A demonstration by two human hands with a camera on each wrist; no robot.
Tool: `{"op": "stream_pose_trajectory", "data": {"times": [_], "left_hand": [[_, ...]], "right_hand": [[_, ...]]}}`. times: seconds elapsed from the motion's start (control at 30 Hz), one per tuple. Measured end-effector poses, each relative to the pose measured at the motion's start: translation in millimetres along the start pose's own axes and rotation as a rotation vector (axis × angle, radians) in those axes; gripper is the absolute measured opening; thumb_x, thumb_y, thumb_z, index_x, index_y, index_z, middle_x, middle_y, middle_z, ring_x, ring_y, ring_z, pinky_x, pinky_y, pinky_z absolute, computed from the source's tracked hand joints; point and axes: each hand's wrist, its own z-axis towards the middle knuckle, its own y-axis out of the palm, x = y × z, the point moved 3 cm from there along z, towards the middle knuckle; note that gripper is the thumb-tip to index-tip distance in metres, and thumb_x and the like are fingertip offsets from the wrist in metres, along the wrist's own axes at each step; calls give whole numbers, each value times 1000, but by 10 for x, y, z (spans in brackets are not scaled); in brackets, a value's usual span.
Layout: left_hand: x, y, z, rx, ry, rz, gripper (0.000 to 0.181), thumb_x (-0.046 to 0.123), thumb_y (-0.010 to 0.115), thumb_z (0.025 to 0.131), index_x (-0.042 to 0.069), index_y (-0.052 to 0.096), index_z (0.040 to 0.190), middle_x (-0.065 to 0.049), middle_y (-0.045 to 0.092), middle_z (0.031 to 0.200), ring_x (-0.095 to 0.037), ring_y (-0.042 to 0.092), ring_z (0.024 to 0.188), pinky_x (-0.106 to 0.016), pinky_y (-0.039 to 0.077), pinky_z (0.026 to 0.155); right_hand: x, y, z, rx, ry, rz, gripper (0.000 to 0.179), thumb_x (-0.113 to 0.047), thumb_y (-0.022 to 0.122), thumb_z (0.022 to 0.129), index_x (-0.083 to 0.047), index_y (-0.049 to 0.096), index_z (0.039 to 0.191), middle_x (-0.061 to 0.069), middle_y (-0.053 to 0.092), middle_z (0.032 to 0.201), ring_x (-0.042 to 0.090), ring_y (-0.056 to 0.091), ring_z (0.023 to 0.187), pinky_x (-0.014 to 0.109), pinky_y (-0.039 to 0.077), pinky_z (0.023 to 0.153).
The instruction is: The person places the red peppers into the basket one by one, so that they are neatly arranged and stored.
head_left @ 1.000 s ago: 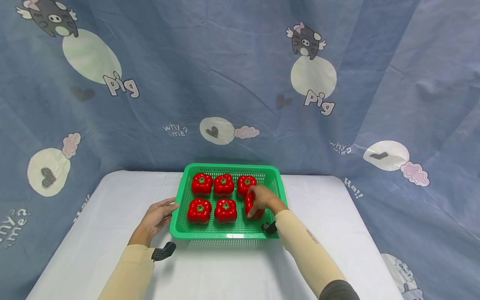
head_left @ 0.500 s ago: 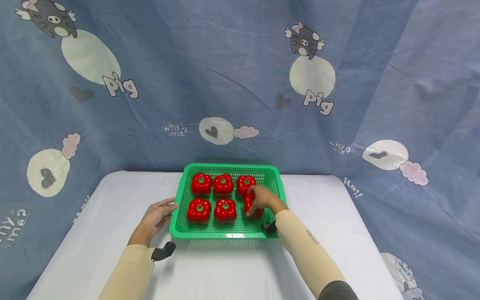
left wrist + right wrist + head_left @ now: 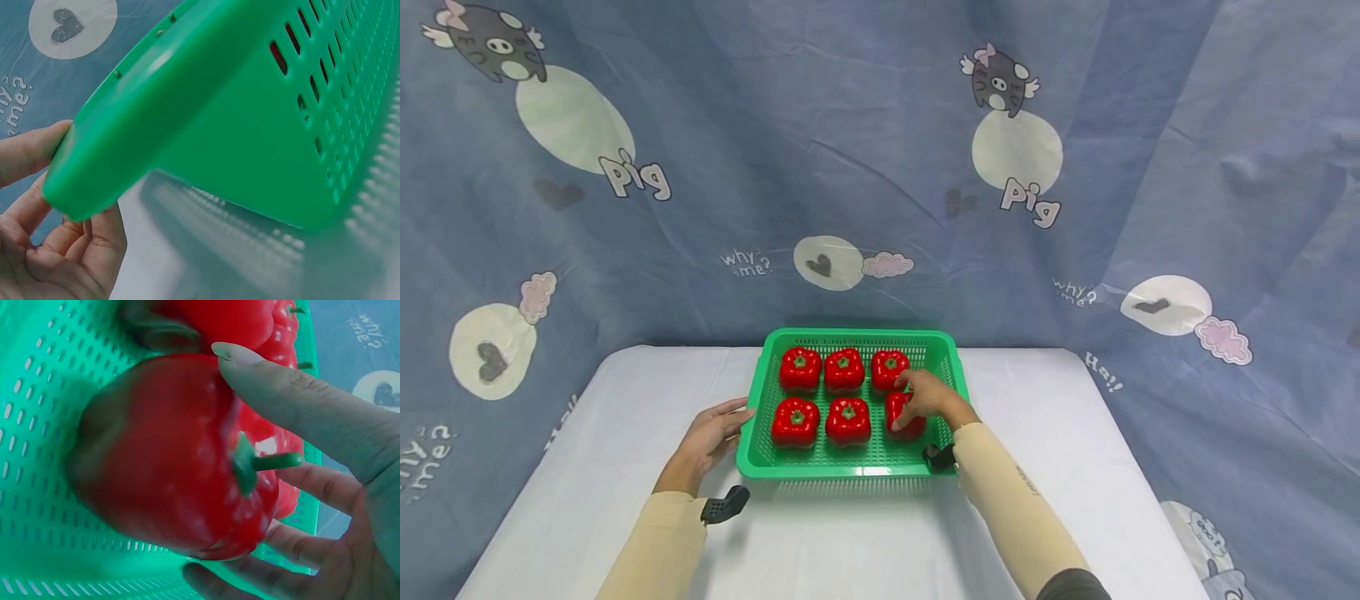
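A green plastic basket (image 3: 850, 472) holds several red bell peppers, upright in two rows. My left hand (image 3: 711, 437) grips the basket's left rim; in the left wrist view one digit touches the rim's edge and the other fingers (image 3: 103, 240) curl beneath it. Over the front right bell pepper (image 3: 906, 417) is my right hand (image 3: 928, 396), its thumb and fingers spread loosely about it. Up close, that pepper (image 3: 169, 456) shows its green stem (image 3: 275, 462), with the thumb (image 3: 281, 387) over one edge and the fingers along the far side, partly hidden behind it.
The basket stands on a white-covered table (image 3: 1037, 433), close to its back edge. Behind hangs a blue printed curtain (image 3: 820, 183). The back right bell pepper (image 3: 889, 367) sits right by my right fingers. A front middle pepper (image 3: 847, 421) lies left of the hand.
My right hand has eased slightly right of the front right bell pepper, and more of the pepper shows now. The left hand stays at the rim. The head view has shifted a little.
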Motion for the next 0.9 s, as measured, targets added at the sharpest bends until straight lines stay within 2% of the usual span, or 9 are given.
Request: {"op": "stream_pose_trajectory", "data": {"times": [0.13, 0.37, 0.47, 0.6, 0.67, 0.73, 0.83, 0.9], "left_hand": [[9, -15, 2, 4, -1, -1, 64, 22, 66, 83, 2, 37, 136, 9, 63, 95, -3, 62, 84, -24, 51, 79], [22, -30, 16, 9, 15, 33, 62, 23, 65, 84, 2, 38, 136, 11, 63, 94, -2, 61, 83, -23, 51, 78], [21, -19, 7, 18, 32, 100, 60, 27, 62, 87, 2, 38, 136, 11, 63, 95, -2, 59, 84, -27, 48, 84], [-42, -25, 58, 39, 56, 218, 63, 38, 57, 87, 4, 38, 136, -2, 60, 114, -13, 57, 98, -38, 43, 93], [-151, -82, 185, 64, 65, 252, 68, 47, 58, 84, 8, 41, 135, -7, 56, 122, -18, 55, 104, -39, 43, 93], [-298, -167, 371, 83, 82, 284, 73, 56, 58, 80, 11, 42, 135, -9, 53, 126, -21, 53, 109, -40, 44, 92], [-506, -311, 660, 124, 97, 318, 77, 64, 59, 73, 16, 45, 133, -6, 54, 124, -22, 54, 109, -39, 46, 90], [-586, -372, 786, 139, 113, 345, 78, 65, 59, 72, 17, 46, 132, -7, 54, 123, -24, 55, 108, -41, 47, 89]], "right_hand": [[-6, -4, -10, 14, 0, 14, 67, -21, 85, 60, -8, 53, 118, 10, 53, 117, 25, 48, 106, 37, 48, 83], [-11, -62, -74, 37, -34, 69, 73, -20, 84, 61, -7, 49, 124, 14, 48, 126, 31, 43, 118, 42, 43, 91], [-7, -107, -155, 43, -48, 104, 73, -19, 83, 62, -7, 49, 125, 14, 46, 130, 31, 40, 122, 45, 40, 95], [25, -163, -250, 56, -83, 123, 75, -21, 84, 62, -7, 48, 127, 12, 44, 133, 30, 36, 126, 47, 35, 99], [47, -186, -289, 75, -100, 120, 75, -24, 83, 63, -9, 48, 127, 10, 44, 134, 29, 35, 127, 47, 33, 101], [68, -206, -333, 98, -117, 113, 75, -28, 82, 64, -10, 48, 128, 7, 44, 134, 28, 35, 128, 48, 33, 102], [95, -239, -416, 125, -143, 97, 72, -32, 79, 67, -12, 47, 129, 4, 44, 133, 26, 35, 128, 48, 32, 102], [130, -262, -467, 140, -162, 79, 71, -34, 77, 69, -14, 46, 130, 3, 43, 135, 25, 33, 130, 49, 32, 102]]}}
